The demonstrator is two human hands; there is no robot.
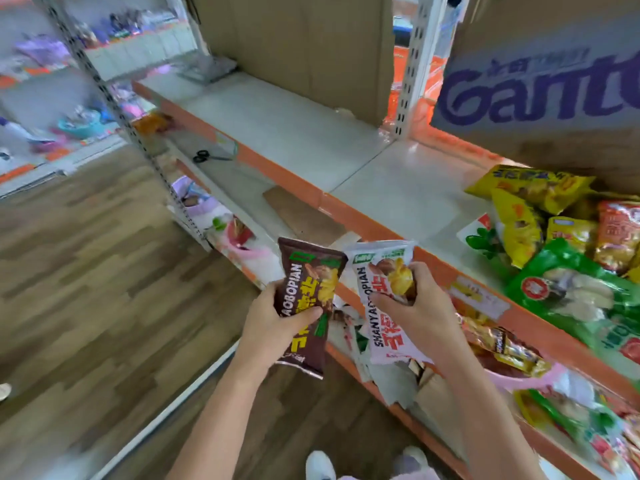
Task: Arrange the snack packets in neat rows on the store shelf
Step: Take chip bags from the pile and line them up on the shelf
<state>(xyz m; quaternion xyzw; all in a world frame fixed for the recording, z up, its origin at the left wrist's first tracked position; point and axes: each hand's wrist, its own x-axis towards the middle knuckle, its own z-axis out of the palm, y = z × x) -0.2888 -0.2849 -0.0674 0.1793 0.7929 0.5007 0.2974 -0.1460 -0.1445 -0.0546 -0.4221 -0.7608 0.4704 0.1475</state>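
Note:
My left hand [277,323] grips a dark brown snack packet [308,299] around its middle, upright and slightly tilted. My right hand [415,306] grips a white and pink snack packet [381,292] of the same brand, right beside the brown one. Both packets hang in front of the orange front edge of the top shelf [381,188], whose left and middle parts are bare. A loose pile of yellow, green and red snack packets [561,237] lies on the shelf's right end.
A large cardboard box [540,81] with purple lettering stands at the shelf's back right. Another cardboard sheet [294,39] lines the back. Scissors [202,155] lie on the lower shelf at left. More packets [502,344] fill the lower shelf at right. Wooden floor [86,289] spreads left.

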